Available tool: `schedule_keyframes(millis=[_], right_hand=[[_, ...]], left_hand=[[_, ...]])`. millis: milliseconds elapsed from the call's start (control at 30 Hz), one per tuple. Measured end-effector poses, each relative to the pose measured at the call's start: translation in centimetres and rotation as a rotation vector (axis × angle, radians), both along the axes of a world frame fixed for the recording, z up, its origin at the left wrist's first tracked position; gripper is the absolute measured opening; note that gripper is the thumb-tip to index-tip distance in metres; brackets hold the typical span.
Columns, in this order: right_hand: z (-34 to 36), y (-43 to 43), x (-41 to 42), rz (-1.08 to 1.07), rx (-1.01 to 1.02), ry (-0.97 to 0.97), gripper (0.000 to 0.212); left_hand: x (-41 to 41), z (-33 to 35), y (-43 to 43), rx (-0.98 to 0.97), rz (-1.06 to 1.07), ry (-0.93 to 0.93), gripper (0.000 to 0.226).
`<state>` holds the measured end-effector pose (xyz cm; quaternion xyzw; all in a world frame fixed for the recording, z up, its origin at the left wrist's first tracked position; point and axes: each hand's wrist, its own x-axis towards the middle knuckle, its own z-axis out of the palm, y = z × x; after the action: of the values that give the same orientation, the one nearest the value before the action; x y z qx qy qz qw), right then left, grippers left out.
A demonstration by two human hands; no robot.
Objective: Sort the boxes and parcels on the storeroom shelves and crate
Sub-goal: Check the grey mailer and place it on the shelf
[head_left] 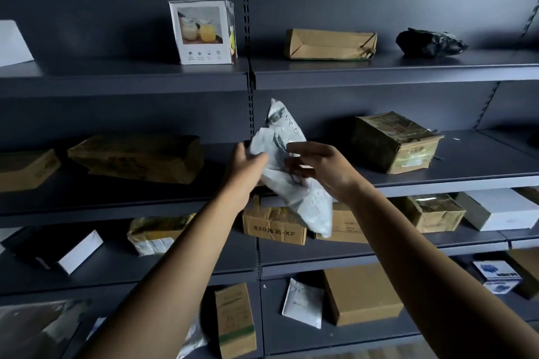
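A crumpled white plastic parcel (287, 172) with handwriting on it is held up in front of the second shelf (437, 181). My left hand (245, 166) grips its left edge from behind. My right hand (318, 167) pinches its middle from the right, fingers curled over the front. The parcel hangs tilted, its lower end in front of a brown carton (271, 226) on the third shelf. Brown boxes (137, 157) (393, 141) lie on the second shelf to either side.
The top shelf carries a white picture box (202, 32), a flat brown box (329, 44) and a black bag (430, 42). Lower shelves hold more cartons, a white box (504, 208) and a white envelope (303, 302). A slotted upright (248, 38) divides the shelving.
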<state>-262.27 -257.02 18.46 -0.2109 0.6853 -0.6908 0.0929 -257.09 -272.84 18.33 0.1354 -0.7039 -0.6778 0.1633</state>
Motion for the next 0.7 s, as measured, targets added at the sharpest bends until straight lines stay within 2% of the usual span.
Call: schedule_keyframes(millis=[67, 133, 200, 233, 300, 367, 400, 433, 533, 600, 700], right_hand=[[-0.9, 0.3, -0.8, -0.181, 0.1, 0.154, 0.036], [-2.2, 1.2, -2.0, -0.394, 0.288, 0.379, 0.025], [-3.7, 2.2, -3.1, -0.538, 0.443, 0.447, 0.015], [-4.3, 2.7, -3.4, -0.561, 0.492, 0.366, 0.02], [-4.7, 3.2, -3.5, -0.497, 0.488, 0.037, 0.049], [-4.7, 3.4, -2.7, -0.33, 0.311, -0.325, 0.06], [-4.6, 3.4, -2.3, -0.268, 0.215, -0.395, 0.056], [-4.6, 3.4, -2.0, -0.228, 0.155, -0.366, 0.05], [-5.2, 3.7, -2.3, -0.238, 0.066, -0.109, 0.03], [-5.1, 3.9, -2.4, -0.242, 0.097, 0.02, 0.031], [-5.1, 3.9, -2.2, -0.206, 0.137, 0.104, 0.045]], left_hand=[[-0.7, -1.0, -1.2, 0.144, 0.081, -0.033, 0.026], [-1.4, -2.1, -2.5, 0.258, 0.121, -0.062, 0.029], [-1.6, -2.7, -3.4, 0.384, 0.106, -0.086, 0.025], [-1.5, -2.7, -3.5, 0.445, 0.097, -0.101, 0.02], [-1.4, -2.7, -3.6, 0.555, 0.098, -0.115, 0.019], [-1.3, -2.8, -3.7, 0.596, 0.093, -0.119, 0.022], [-1.2, -3.1, -3.8, 0.574, 0.085, -0.136, 0.022], [-1.2, -3.7, -3.9, 0.523, 0.084, -0.166, 0.023], [-1.6, -5.3, -4.4, 0.16, 0.126, -0.328, 0.032], [-1.5, -5.7, -4.5, -0.039, 0.117, -0.43, 0.064], [-1.5, -5.1, -3.8, -0.054, 0.075, -0.356, 0.096]])
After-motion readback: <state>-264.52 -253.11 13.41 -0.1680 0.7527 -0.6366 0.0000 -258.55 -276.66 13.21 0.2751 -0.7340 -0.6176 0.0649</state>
